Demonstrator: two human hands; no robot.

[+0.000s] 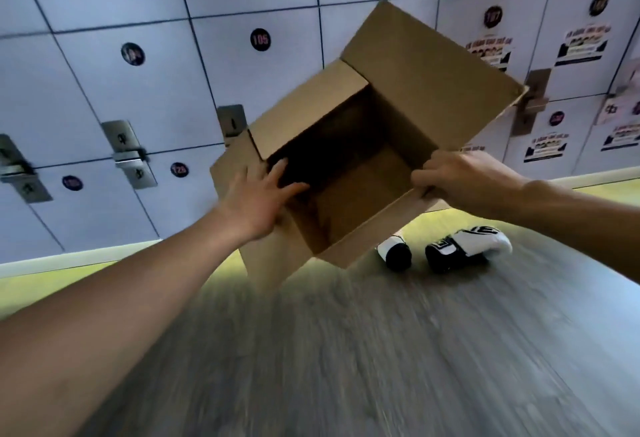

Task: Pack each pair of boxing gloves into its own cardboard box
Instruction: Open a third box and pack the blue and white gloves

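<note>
While we hold the cardboard box (415,65) up in the air, tipped so its open mouth faces us, our left hand (256,201) steadies the near rim with fingers straight and spread, and our right hand (460,180) has its fingers clamped on the right rim, likely readying it for loading. Its long axis seems to run lower left to upper right. Two boxing gloves (467,253) lie beneath on the grey surface (381,350).

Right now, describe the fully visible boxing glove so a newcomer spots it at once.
Start at the wall of numbered lockers, then drop to the grey floor under the raised cardboard box. Two black-and-white gloves lie there; yours is the right glove, fully in view, whereas the left glove is half hidden behind the box's corner.
</note>
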